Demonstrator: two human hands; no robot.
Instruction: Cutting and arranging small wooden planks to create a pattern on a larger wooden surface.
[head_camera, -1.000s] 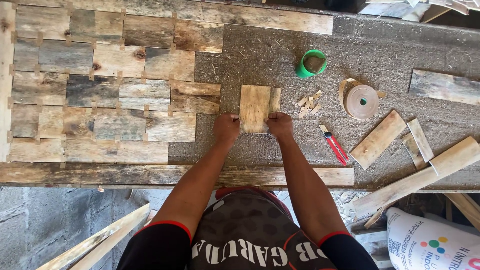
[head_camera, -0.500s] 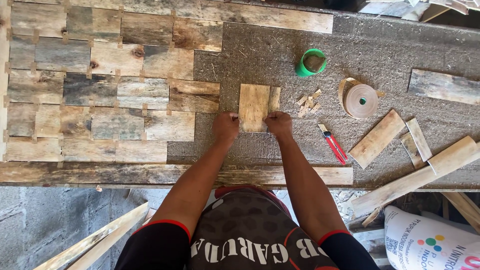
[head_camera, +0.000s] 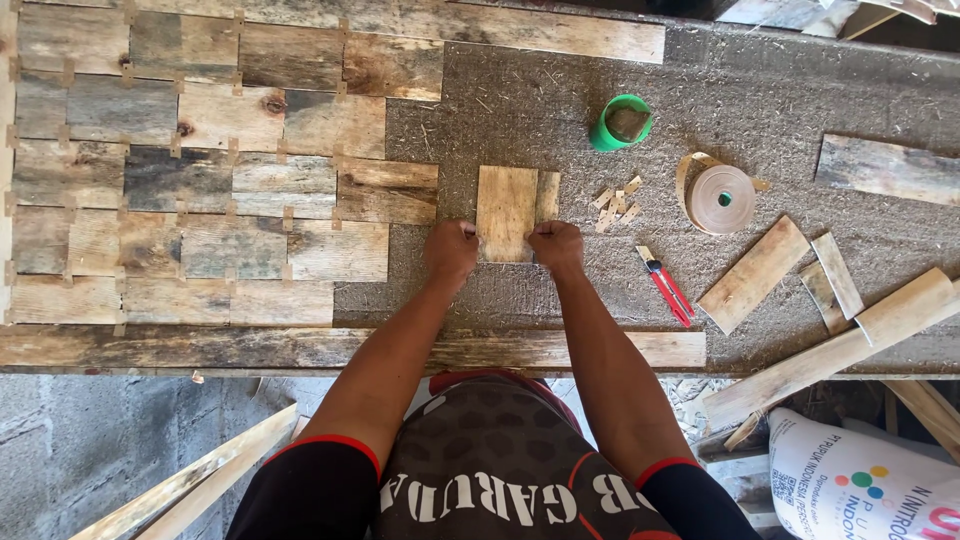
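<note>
Here, the largest thing is the rough particle-board panel (head_camera: 780, 80), with a patchwork of flat reclaimed wood pieces (head_camera: 210, 180) covering the area well to the left of the hands. A long edging plank (head_camera: 250, 347) runs across just nearer the body than the hands.

Both hands meet at a short pale wood block (head_camera: 506, 212), which lies flat on bare board, apart from the patchwork. The left hand (head_camera: 452, 250) is curled closed on the block's near left corner, and the right hand (head_camera: 556, 245) is curled closed on its near right corner; a thinner strip (head_camera: 547, 196) touches the block's right edge.

To the right of the grip lie a roll of tape (head_camera: 722, 198), a red utility knife (head_camera: 665, 287) and small wood chips (head_camera: 615, 200); beyond it stands a green cup (head_camera: 620, 122).

Judging by this, the step is positioning 1 block. The next move calls for sliding it left, squarely against the laid rows, keeping its edges parallel.
</note>
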